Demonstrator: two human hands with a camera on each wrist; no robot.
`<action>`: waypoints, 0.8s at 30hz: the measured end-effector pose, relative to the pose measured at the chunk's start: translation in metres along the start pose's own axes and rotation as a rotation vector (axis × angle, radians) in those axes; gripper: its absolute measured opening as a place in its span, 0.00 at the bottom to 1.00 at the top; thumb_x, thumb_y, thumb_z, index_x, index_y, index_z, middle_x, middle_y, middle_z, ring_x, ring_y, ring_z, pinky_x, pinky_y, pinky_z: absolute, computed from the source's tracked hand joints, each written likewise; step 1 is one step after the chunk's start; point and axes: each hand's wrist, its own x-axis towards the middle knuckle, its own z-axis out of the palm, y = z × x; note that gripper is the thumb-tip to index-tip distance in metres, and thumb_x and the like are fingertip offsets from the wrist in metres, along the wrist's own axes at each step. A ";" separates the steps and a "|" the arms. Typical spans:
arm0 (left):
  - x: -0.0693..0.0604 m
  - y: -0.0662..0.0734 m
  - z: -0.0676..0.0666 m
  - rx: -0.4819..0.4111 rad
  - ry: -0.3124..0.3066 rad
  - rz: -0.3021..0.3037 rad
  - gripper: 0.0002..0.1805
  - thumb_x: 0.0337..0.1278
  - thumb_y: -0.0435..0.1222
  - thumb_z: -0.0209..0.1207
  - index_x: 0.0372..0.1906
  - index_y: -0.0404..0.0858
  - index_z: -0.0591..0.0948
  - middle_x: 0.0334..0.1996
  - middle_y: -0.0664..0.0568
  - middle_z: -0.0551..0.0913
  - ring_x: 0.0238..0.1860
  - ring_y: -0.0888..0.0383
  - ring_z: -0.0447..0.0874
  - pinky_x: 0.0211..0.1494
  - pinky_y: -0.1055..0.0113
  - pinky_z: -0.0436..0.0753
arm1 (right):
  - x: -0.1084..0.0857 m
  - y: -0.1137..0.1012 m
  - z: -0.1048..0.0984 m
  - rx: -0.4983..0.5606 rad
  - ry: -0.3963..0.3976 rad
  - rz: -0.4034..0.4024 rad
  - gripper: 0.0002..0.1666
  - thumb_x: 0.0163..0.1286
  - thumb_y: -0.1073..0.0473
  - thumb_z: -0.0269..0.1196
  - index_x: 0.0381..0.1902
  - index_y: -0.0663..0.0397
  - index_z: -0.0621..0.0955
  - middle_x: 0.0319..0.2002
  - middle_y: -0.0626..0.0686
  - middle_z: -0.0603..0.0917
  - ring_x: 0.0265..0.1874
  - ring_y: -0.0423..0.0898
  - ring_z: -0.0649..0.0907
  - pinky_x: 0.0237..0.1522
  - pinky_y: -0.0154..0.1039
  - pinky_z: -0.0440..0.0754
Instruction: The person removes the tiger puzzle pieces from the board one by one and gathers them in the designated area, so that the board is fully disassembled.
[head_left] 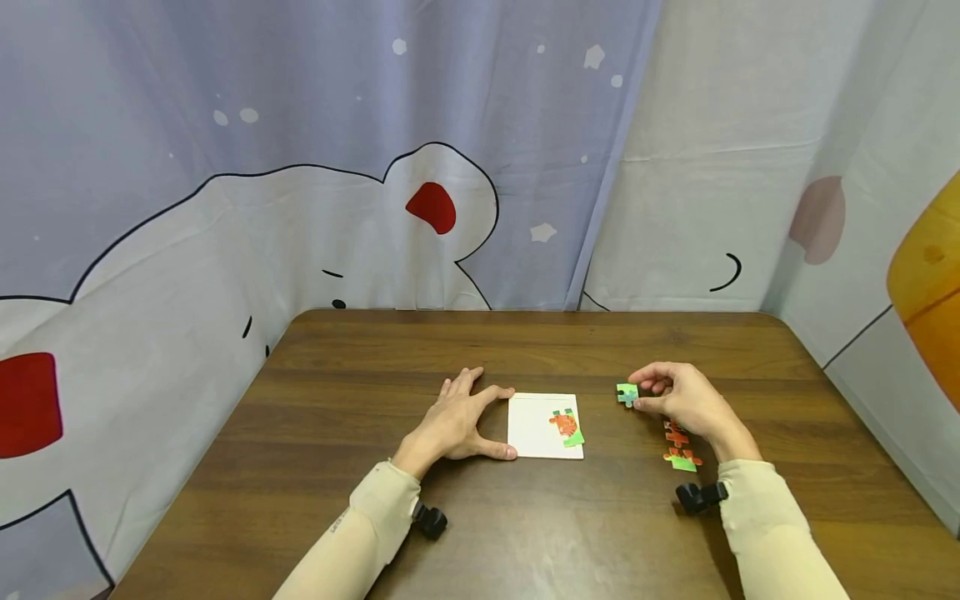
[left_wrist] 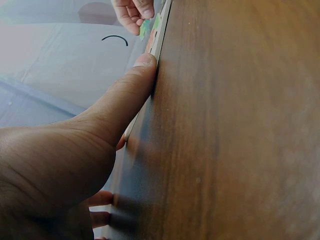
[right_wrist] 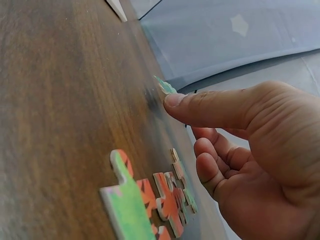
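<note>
A white square puzzle board (head_left: 531,432) lies on the table; joined orange and green pieces (head_left: 566,424) sit at its right side. My left hand (head_left: 453,423) rests at the board's left edge, fingers spread, thumb at the near corner and index finger at the far one. To the right of the board, my right hand (head_left: 693,404) pinches a green jigsaw piece (head_left: 626,394) between thumb and fingers. In the right wrist view that piece (right_wrist: 165,86) is above the table, mostly hidden by the thumb.
Several loose orange and green jigsaw pieces (head_left: 683,460) lie below the right hand, partly covered by it in the head view. The brown wooden table (head_left: 360,358) ends at the back against a printed curtain (head_left: 540,108).
</note>
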 end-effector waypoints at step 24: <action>-0.001 0.000 0.000 0.014 0.000 -0.004 0.52 0.49 0.64 0.83 0.81 0.58 0.77 0.89 0.33 0.54 0.90 0.30 0.45 0.91 0.34 0.46 | -0.002 -0.002 -0.002 -0.104 0.004 0.025 0.23 0.68 0.62 0.81 0.59 0.59 0.90 0.49 0.57 0.88 0.45 0.49 0.83 0.44 0.31 0.82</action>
